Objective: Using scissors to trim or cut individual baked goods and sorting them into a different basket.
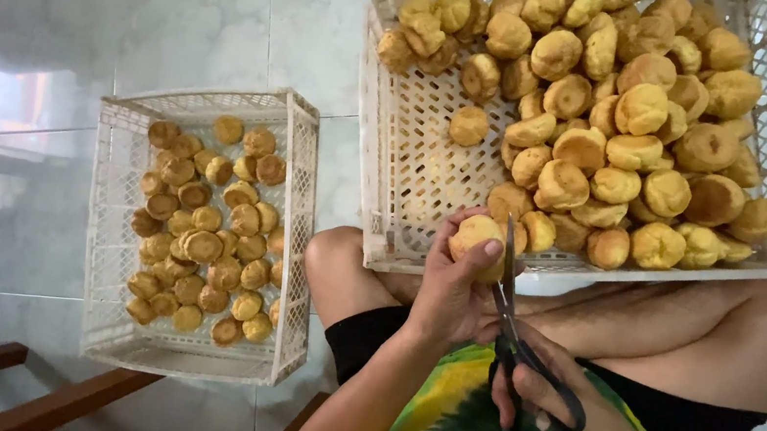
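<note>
My left hand (448, 293) grips a round golden puff pastry (474, 235) just in front of the big white crate (394, 138). My right hand (566, 403) holds black-handled scissors (512, 307), whose blades point up and touch the pastry's right side. The big crate rests against my crossed legs and holds a heap of whole puffs (614, 117). A smaller white crate (297, 234) on the floor to my left holds several flatter puffs (204, 231).
I sit cross-legged on a glossy pale tiled floor (49, 53). Brown wooden furniture legs (16, 384) show at the lower left. My bare knees (338, 259) lie between the two crates.
</note>
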